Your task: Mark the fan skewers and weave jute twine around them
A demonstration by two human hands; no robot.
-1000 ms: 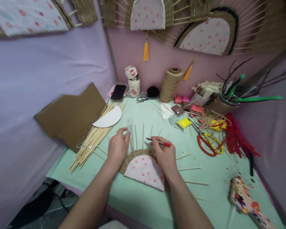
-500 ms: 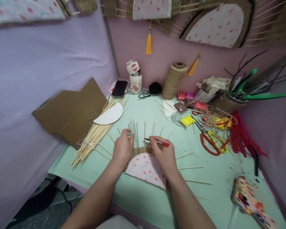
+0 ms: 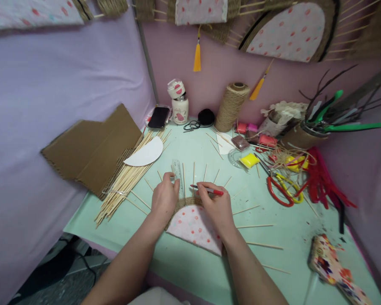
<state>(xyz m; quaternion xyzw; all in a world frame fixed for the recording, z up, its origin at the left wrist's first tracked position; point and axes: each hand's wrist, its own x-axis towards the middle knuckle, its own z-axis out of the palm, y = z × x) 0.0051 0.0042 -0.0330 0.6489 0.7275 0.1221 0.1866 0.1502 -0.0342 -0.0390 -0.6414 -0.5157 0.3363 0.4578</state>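
Observation:
A half-round piece (image 3: pixel 193 224) with spotted white cloth and a twine-wrapped rim lies before me, thin sticks (image 3: pixel 205 173) fanning out from its curve. My left hand (image 3: pixel 165 194) holds a clear ruler (image 3: pixel 178 176) between thumb and fingers, upright beside one stick, its lower end over the twine rim. In my right hand (image 3: pixel 214 203) is a red pen (image 3: pixel 213 190), gripped in a pinch, its dark tip pointing left near a stick just right of the ruler. My right wrist covers part of the cloth piece's right side.
Left are a stick bundle (image 3: pixel 123 190), a white half disc (image 3: pixel 145 152) and cardboard (image 3: pixel 95 148). Behind stand a twine spool (image 3: pixel 231 108) and a bottle (image 3: pixel 180 110). Right lie red-handled scissors (image 3: pixel 277 192), yellow clay (image 3: pixel 249 160) and a floral-patterned object (image 3: pixel 328 260).
My right hand and the pen have shifted slightly left, toward the ruler. My left hand and the ruler look nearly unmoved.

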